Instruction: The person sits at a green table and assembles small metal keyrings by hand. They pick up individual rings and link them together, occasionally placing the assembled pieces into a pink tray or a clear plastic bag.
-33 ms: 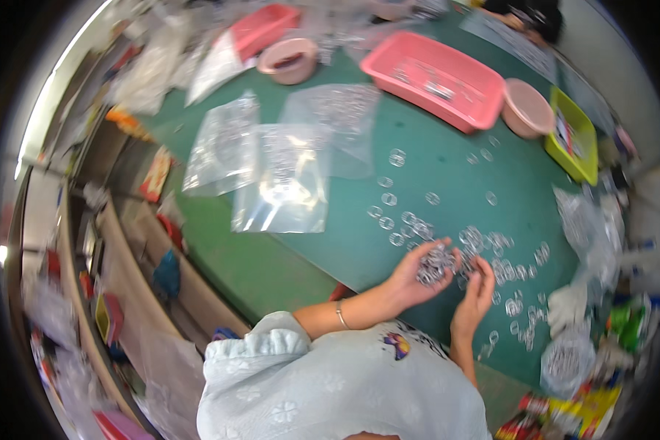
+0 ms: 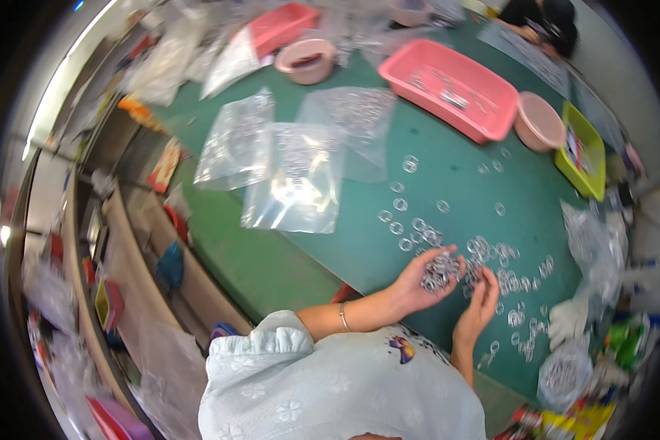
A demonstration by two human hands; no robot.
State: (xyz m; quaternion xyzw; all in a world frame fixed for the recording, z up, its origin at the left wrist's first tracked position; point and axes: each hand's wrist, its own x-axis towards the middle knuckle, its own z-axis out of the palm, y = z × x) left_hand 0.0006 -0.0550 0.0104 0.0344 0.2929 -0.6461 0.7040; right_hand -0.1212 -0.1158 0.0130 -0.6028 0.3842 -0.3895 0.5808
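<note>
Left hand (image 2: 416,283) is palm up, its fingers curled round a heap of clear rings (image 2: 440,271), thumb along the far side; the grasp matches the earlier frame. Right hand (image 2: 479,308) is just beside it, fingers bent; in the earlier frame they look more spread, now more bunched. Whether they pinch a ring cannot be told from here. The rest of the rings lie loose on the green table (image 2: 370,253), in a scatter beyond and to the right of the hands, with no clear change in their layout. Main difference: the whole view slides slightly right and down, tray and bags together, so the head appears to have turned a little. Three clear bags (image 2: 292,211) lie overlapping to the left, holding small pieces. Beyond, the pink tray (image 2: 434,110) contains a few pieces; a pink tub (image 2: 540,122) and a green basket (image 2: 592,167) are in line to its right. At the far corner, a co-worker (image 2: 541,28) in dark clothing leans over the table edge.
</note>
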